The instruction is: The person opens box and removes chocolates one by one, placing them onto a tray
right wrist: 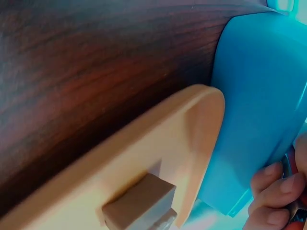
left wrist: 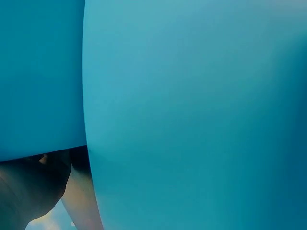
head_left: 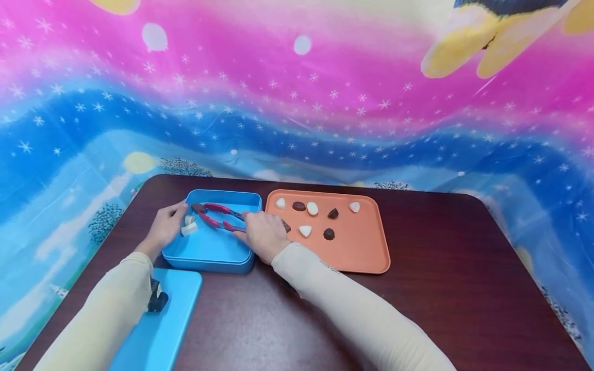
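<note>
My right hand (head_left: 266, 234) grips red-and-black tongs (head_left: 221, 209) over the blue box (head_left: 209, 266). Between the tong tips is a small brown piece (head_left: 199, 207), toward the box's far left corner. Two pale pieces (head_left: 189, 228) lie inside along the left wall. At that side my left hand (head_left: 164, 226) holds the rim, thumb and fingers near the far left corner. The box wall (left wrist: 41, 72) fills the upper left of the left wrist view. In the right wrist view, curled fingers (right wrist: 273, 191) wrap the tong handles, while the tips are out of sight.
An orange tray (head_left: 362, 257) stands right beside the box, carrying several white and dark brown chocolate-like pieces. A brown block (right wrist: 139, 206) lies near its left end, partly behind my right hand in the head view. The blue lid (head_left: 171, 330) lies in front, under my left forearm.
</note>
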Tool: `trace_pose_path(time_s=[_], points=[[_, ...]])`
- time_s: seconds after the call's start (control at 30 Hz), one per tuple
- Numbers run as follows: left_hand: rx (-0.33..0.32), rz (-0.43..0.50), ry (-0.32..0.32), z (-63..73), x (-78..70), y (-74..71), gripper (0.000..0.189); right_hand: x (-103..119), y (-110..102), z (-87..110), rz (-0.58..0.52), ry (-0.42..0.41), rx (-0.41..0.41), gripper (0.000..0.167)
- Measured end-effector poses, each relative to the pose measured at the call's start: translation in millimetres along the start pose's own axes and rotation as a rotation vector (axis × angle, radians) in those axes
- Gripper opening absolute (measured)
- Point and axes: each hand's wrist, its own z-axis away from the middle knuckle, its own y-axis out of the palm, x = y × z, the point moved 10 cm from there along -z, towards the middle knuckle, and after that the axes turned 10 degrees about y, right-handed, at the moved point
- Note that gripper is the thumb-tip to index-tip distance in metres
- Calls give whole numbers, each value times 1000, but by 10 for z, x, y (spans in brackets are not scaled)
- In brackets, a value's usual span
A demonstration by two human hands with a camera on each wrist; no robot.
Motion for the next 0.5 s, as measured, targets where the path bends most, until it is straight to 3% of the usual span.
trace_pose_path(time_s=[0.27, 0.5], points=[[3, 5, 0, -25, -11, 8, 67, -49, -21, 1, -23, 18, -35, 55], [9, 11, -5, -12, 20, 18, 66, -85, -15, 22, -98, 39, 6, 54]])
